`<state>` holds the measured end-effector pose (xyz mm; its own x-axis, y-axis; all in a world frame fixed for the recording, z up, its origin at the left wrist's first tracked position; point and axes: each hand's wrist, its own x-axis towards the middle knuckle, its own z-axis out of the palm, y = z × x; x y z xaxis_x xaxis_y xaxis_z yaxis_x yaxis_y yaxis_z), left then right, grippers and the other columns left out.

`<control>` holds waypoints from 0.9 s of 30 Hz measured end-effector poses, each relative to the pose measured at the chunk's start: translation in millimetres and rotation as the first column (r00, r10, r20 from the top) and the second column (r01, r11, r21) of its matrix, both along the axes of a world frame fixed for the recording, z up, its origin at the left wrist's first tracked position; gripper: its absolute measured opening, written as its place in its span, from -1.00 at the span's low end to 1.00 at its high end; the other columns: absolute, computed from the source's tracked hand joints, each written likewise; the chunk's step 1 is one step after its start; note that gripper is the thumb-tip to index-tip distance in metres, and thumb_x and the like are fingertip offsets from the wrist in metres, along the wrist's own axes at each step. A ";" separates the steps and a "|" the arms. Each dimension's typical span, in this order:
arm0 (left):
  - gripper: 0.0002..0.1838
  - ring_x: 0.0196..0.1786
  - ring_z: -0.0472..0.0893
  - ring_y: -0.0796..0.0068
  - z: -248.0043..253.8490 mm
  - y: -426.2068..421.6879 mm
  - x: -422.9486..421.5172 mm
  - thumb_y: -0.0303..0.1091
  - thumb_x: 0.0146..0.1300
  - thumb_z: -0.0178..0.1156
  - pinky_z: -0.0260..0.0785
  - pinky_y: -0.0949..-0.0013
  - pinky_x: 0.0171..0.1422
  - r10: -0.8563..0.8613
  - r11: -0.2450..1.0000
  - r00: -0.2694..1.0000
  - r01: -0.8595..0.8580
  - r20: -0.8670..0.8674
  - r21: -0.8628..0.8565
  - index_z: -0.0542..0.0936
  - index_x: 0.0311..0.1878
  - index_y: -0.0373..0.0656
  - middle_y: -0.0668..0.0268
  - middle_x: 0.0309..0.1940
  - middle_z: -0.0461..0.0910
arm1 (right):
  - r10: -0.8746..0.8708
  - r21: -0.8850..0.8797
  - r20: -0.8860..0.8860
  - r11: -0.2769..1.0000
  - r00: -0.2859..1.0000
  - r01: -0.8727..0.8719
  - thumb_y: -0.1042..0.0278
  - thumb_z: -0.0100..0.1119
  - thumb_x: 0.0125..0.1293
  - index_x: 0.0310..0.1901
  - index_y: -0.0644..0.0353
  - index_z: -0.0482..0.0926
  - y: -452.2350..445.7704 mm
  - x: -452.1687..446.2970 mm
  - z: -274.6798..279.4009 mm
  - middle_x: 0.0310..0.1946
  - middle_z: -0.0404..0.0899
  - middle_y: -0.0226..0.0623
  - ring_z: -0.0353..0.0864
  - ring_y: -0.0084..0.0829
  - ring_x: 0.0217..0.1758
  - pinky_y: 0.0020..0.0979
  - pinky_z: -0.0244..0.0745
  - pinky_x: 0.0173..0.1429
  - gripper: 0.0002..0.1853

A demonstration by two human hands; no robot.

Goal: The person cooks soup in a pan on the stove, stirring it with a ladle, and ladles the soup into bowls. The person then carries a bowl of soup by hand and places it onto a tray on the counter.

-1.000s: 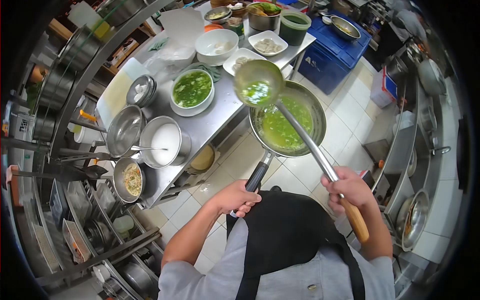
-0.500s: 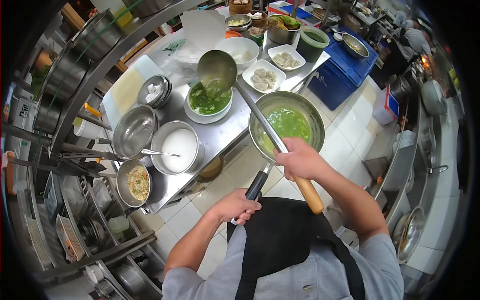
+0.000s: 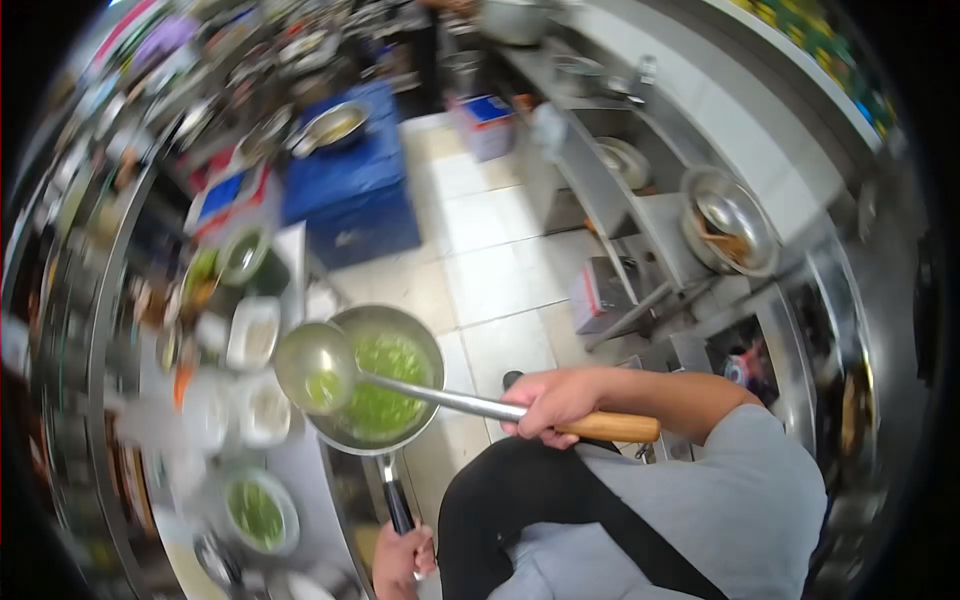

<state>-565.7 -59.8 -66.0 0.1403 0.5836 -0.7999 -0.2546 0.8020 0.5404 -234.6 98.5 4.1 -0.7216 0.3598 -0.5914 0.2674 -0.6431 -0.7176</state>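
Observation:
My left hand (image 3: 405,552) is closed around the black handle of a metal pan (image 3: 437,350), which holds green liquid with chopped greens. A large ladle (image 3: 470,402) is in my right hand (image 3: 552,405), gripped on its shaft near the wooden handle. The ladle's bowl hangs over the pan's left rim with some green liquid inside. On the metal table to the left, a white bowl (image 3: 290,515) of green soup stands apart from the pan. Two white dishes with pale food, a nearer dish (image 3: 285,432) and a farther dish (image 3: 240,350), are blurred beside the pan.
Beyond the table stands a blue chest (image 3: 350,190) with a metal pan (image 3: 338,125) on top. Steel shelving (image 3: 610,170) runs along the right, carrying a metal basin (image 3: 765,255). A green-filled tub (image 3: 247,255) sits at the table's far corner. A person stands in the background.
The view has swung to the right. The ladle's bowl has moved from above the soup bowl to over the pan's edge. Both hands keep their holds.

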 end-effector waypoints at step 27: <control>-0.65 -0.67 0.28 0.64 -97.7 623.0 646.4 -0.46 0.42 0.03 0.18 0.50 -0.54 -0.854 0.312 0.129 0.902 0.503 0.299 0.37 -0.57 -0.11 0.44 -0.73 0.30 | -0.961 0.568 0.275 0.193 0.037 0.800 0.19 0.22 0.24 -0.34 0.13 0.45 268.7 504.6 -162.2 -0.63 0.34 -0.40 0.39 -0.45 -0.70 -0.37 0.38 -0.61 -0.78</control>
<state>80.7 563.2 -163.7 0.8743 -0.2700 -0.4034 0.4674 0.6924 0.5497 270.0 367.2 -158.1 0.6154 0.6449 -0.4532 -0.0755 -0.5241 -0.8483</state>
